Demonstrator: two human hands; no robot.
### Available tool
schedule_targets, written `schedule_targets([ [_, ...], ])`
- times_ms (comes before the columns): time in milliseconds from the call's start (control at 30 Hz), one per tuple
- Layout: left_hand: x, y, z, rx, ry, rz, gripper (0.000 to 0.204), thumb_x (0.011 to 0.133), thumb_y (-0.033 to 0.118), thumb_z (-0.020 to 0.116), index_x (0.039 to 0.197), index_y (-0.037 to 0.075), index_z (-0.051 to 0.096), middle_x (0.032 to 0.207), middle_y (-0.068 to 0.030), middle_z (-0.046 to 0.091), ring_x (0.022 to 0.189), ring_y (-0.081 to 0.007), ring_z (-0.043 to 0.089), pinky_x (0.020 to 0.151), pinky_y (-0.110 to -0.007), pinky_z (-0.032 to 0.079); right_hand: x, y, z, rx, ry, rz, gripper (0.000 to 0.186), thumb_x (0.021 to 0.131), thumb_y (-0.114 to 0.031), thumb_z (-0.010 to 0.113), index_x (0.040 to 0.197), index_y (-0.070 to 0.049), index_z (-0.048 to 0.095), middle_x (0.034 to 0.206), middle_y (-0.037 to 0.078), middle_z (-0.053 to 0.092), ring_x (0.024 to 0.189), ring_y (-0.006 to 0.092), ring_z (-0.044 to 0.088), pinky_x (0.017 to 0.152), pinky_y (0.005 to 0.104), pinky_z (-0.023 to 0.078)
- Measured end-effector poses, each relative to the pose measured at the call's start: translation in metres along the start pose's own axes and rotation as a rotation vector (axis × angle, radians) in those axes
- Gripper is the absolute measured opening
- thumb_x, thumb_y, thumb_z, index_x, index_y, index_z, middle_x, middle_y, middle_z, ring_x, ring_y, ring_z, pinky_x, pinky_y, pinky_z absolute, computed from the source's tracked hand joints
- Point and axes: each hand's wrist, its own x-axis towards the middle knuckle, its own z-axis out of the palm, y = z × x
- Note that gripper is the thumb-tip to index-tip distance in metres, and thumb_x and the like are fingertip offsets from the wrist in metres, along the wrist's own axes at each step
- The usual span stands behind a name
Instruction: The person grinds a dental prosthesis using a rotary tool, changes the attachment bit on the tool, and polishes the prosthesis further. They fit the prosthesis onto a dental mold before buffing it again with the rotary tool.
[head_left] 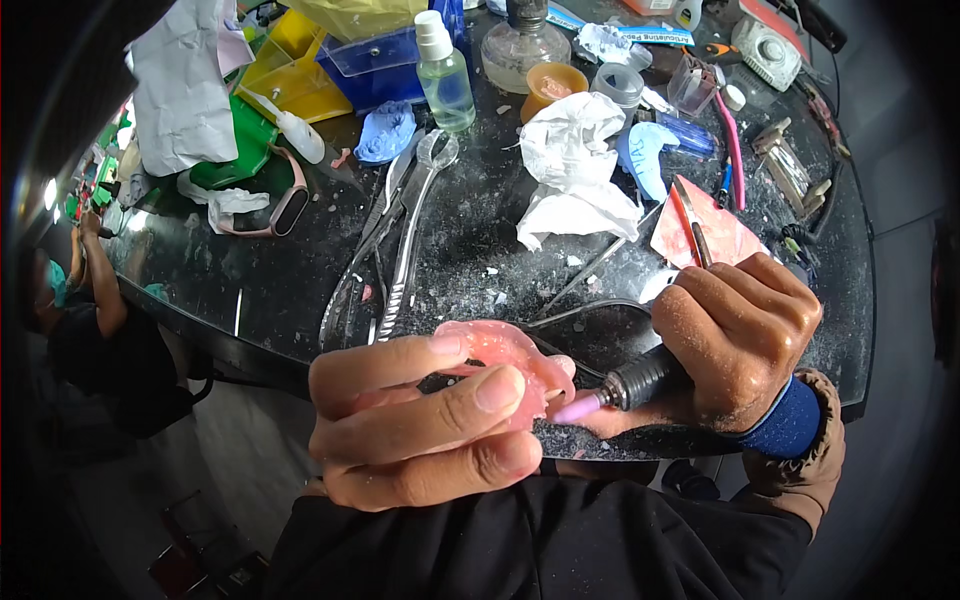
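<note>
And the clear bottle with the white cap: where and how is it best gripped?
Probably around the body of the clear bottle, below its white cap, from the near side: it stands upright, front exposed, with the blue bin behind it.

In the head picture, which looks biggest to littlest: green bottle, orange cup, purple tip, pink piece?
1. Green bottle
2. Orange cup
3. Purple tip
Pink piece: bigger than the tip, otherwise unsure; fingers partly hide it and it's nearer the camera.
</note>
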Motion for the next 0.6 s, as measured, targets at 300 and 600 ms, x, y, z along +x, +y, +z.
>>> schedule_targets([
  [300, -0.0033, 0.0051, -0.0037, 0.052, 0.108, -0.007, 0.053, 0.052, -0.008, 0.083, 0.095, 0.018, 0.067, 0.107, 0.0052, 0.06, 0.098, -0.0088, 0.052, 0.067, -0.011, 0.054, 0.0041, 0.0016, -0.001, 0.006, 0.022, 0.025, 0.068, 0.047, -0.066, 0.078, 0.055, -0.008, 0.043, 0.047, 0.0, 0.041, 0.039, 0.0144, 0.047, 0.041, 0.0269, 0.033],
  [600, -0.0004, 0.0088, 0.0013, 0.064, 0.128, -0.061, 0.047, 0.058, -0.004, 0.082, 0.096, 0.019, 0.067, 0.105, 0.0071, 0.061, 0.098, -0.0093, 0.052, 0.074, -0.013, 0.053, 0.0016, 0.0021, 0.0022, -0.073, 0.076, -0.055, 0.064, 0.059, -0.066, 0.07, 0.058, -0.006, 0.047, 0.053, 0.003, 0.05, 0.043, 0.0167, 0.05, 0.044, 0.0275, 0.036],
])
